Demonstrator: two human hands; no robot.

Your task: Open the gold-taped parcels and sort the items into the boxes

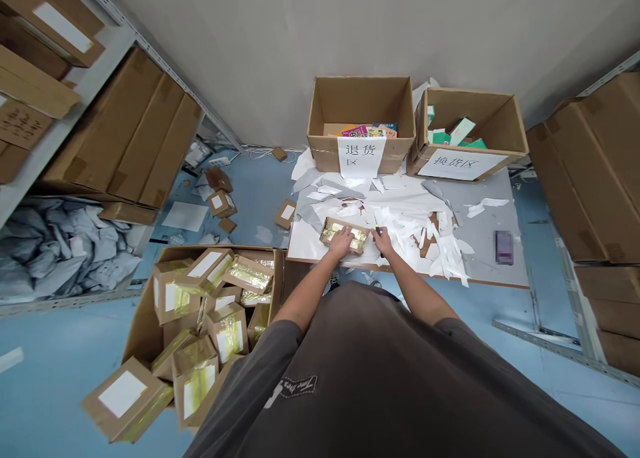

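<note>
A small cardboard box (361, 235) wrapped in shiny yellowish tape lies near the front edge of the table. Resting over its top and near side, my left hand (341, 243) grips it, with the fingertips on the tape. My right hand (381, 241) is beside the box's right end, closed around a slim utility knife (377, 229) with black and yellow parts. The blade tip is too small to make out. Torn white paper scraps (400, 228) lie around both hands.
An open carton (320, 148) with books and another carton (417, 161) with green-and-white boxes stand at the table's back. A phone-like object (504, 247) lies at right. On the left, a large carton (135, 328) overflows with taped parcels; shelves (115, 51) hold cartons.
</note>
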